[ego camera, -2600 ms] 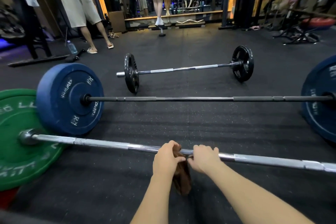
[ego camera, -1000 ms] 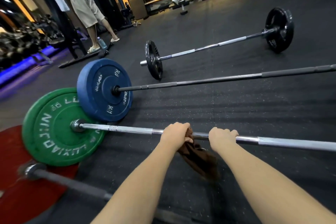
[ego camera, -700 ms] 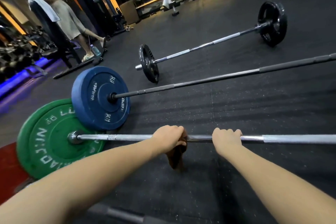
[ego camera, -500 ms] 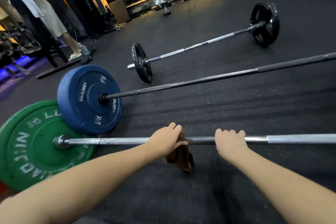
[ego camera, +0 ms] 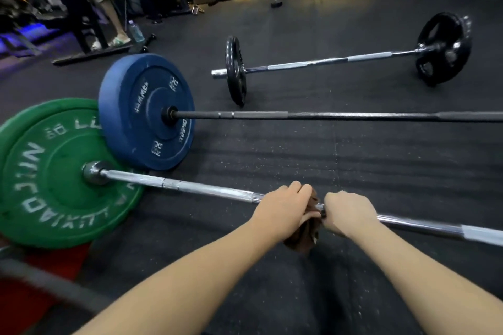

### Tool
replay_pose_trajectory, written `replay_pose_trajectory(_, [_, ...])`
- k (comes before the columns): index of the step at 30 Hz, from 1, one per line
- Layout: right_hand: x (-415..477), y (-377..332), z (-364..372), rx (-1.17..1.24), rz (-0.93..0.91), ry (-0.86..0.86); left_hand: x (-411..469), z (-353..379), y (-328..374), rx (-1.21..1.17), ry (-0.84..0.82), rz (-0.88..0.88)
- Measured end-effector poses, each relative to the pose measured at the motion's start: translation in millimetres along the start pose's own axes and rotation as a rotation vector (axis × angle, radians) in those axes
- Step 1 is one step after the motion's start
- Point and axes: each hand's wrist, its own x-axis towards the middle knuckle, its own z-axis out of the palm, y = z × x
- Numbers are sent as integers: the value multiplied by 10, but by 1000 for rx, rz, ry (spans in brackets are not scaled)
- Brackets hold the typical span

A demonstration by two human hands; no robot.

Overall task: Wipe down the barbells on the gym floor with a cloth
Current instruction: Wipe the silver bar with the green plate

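The gym floor [ego camera: 299, 149] carried three full barbells, with part of a fourth bar and a red plate blurred at the lower left. The far bar [ego camera: 340, 60] with black plates and the dark bar [ego camera: 353, 116] on the blue plate [ego camera: 147, 111] lay well apart from the hands, and nothing showed whether they had been cleaned. Nearest lay the chrome bar [ego camera: 196, 187], running from the green plate [ego camera: 54, 174] down to the right edge.

Half a second earlier the two hands had sat clearly apart on that chrome bar; now they had come together until they almost touched. The left hand [ego camera: 285, 209] was closed over the brown cloth [ego camera: 303, 236], which was wrapped at the bar with its loose end hanging toward the floor. The right hand [ego camera: 348, 215] was curled shut around the bare shaft just beside it, probably steadying it. The cloth had therefore travelled rightward along the shaft, back to where the hands had met a few seconds before, which read as one pass in a back-and-forth rubbing stroke.

By that judgement the middle of the chrome bar was being worked, while the stretch toward the green plate and the length toward the right edge still seemed to need wiping.
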Motion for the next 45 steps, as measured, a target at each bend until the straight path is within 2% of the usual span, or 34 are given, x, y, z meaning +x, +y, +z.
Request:
replay_pose_trajectory(4, [0, 4, 34, 0, 32, 72, -130, 63, -207, 132, 164, 134])
replay_pose_trajectory(7, [38, -4, 59, 9, 39, 72, -239, 55, -435, 271, 232, 146])
replay_pose_trajectory(13, [83, 28, 90, 32, 38, 81, -340, -71, -590, 245, 117, -224])
replay_pose_trajectory(18, [97, 26, 77, 49, 45, 72, -249, 38, 19, -86, 80, -369])
replay_pose_trajectory(21, [107, 25, 80, 57, 40, 87, -264, 255, 181, -66, 57, -278])
replay_pose_trajectory(26, [107, 31, 85, 40, 32, 103, -266, 193, -89, 5, 74, -152])
replay_pose_trajectory(32, [71, 28, 130, -9, 16, 153, -377, 63, -743, 217, 191, -211])
replay_pose_trajectory(37, [75, 26, 124, -12, 24, 171, -322, 91, -558, 137, 207, -226])
replay_pose_trajectory(41, [75, 17, 118, 17, 33, 174, -185, 145, -194, 80, 218, -75])
replay_pose_trajectory(45, [69, 10, 126, 26, 45, 183, -115, 178, -330, 206, 242, 131])
